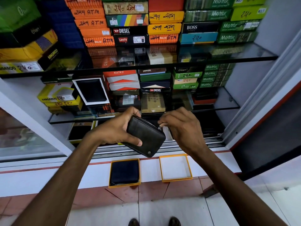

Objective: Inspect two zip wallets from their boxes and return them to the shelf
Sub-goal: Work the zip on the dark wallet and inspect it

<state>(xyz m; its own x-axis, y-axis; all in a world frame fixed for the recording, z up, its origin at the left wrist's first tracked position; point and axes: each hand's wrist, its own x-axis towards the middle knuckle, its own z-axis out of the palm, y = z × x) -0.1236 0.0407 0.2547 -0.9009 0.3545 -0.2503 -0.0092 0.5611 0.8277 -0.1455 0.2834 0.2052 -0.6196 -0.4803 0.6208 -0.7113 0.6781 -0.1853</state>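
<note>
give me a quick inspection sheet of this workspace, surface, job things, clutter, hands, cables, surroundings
surface: white ledge in front of the cabinet, bearing two yellow-rimmed box parts
job's things: black zip wallet held in the air, tilted; left box holds a dark wallet; right box shows only a white inside
clutter: nothing seen on the ledge besides the two boxes
grippers: left hand grips the wallet's body; right hand pinches the zip pull at the wallet's upper corner
cables: nothing seen
surroundings: glass shelves stacked with boxed wallets, sliding-door track below, tiled floor with two shoes at the bottom edge
</note>
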